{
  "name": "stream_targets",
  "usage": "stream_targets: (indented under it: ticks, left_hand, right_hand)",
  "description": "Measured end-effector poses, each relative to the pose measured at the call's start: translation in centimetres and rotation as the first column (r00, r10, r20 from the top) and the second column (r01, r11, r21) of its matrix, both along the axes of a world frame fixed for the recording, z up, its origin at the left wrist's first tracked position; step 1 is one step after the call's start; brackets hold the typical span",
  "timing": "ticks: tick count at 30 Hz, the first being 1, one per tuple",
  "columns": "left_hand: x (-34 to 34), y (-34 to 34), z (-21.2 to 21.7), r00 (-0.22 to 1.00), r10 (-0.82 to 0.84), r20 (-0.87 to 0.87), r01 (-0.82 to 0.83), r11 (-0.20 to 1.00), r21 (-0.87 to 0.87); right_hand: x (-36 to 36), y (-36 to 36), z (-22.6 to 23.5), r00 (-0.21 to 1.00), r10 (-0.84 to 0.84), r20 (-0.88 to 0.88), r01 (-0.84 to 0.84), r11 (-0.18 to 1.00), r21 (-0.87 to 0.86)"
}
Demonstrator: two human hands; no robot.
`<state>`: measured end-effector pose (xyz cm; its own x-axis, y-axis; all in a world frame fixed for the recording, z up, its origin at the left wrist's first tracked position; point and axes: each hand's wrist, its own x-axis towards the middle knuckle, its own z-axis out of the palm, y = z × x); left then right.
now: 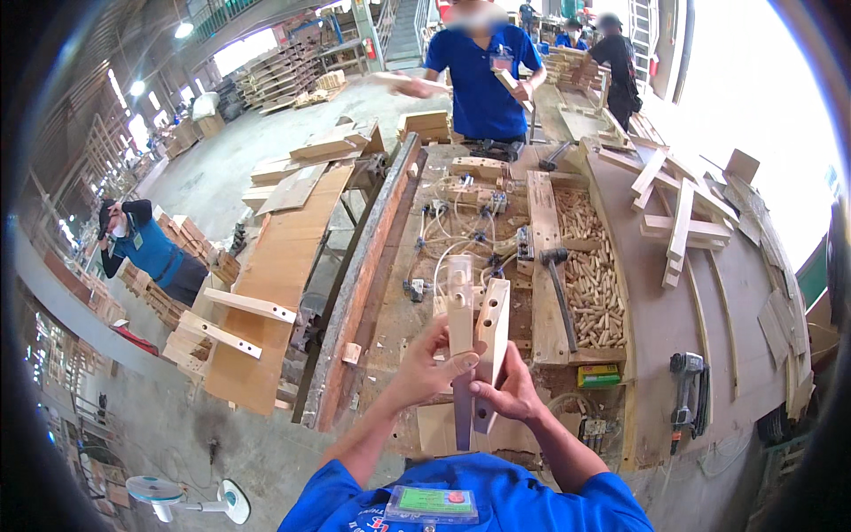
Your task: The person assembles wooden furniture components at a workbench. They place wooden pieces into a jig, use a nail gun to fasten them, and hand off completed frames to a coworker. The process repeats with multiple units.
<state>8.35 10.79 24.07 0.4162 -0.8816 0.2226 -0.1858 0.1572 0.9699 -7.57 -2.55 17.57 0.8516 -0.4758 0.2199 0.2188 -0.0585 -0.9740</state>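
Note:
Two pale wooden bars stand side by side, nearly upright, over the near part of the workbench. My left hand [433,365] is closed round the left wooden bar [461,315], its thumb lying across the front. Against the right wooden bar [494,319], which has several dark drilled holes along its face, my right hand [512,387] is closed from the side. The lower ends of both bars come down toward my chest. Just beyond them are wooden clamping jigs [479,202] with air hoses, partly hidden by the bars.
Wooden dowels [596,297] fill a bin at the right, with a black mallet [560,301] along its edge. A green-and-yellow box [598,376] and a power tool [685,399] lie nearer. Loose bars [683,222] are stacked right. Across the bench, a co-worker [487,80] holds wood pieces.

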Motion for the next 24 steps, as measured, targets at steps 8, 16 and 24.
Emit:
stream_targets:
  ticks: [8,16,24]
  left_hand:
    - [1.9,0.8,2.2,0.99,0.134,0.042,-0.126,0.981,-0.147]
    - [1.3,1.7,8.4,0.787,0.14,0.602,-0.195,0.98,0.027]
    - [0.6,2.9,10.7,0.67,0.046,0.741,-0.278,0.941,0.193]
  right_hand:
    - [-1.6,-4.4,7.8,0.956,-0.294,-0.004,0.235,0.772,-0.59]
    - [-3.2,-5.5,14.0,0.92,-0.385,-0.079,0.171,0.573,-0.802]
    - [-4.3,-5.5,15.1,0.892,-0.437,-0.114,0.075,0.391,-0.917]
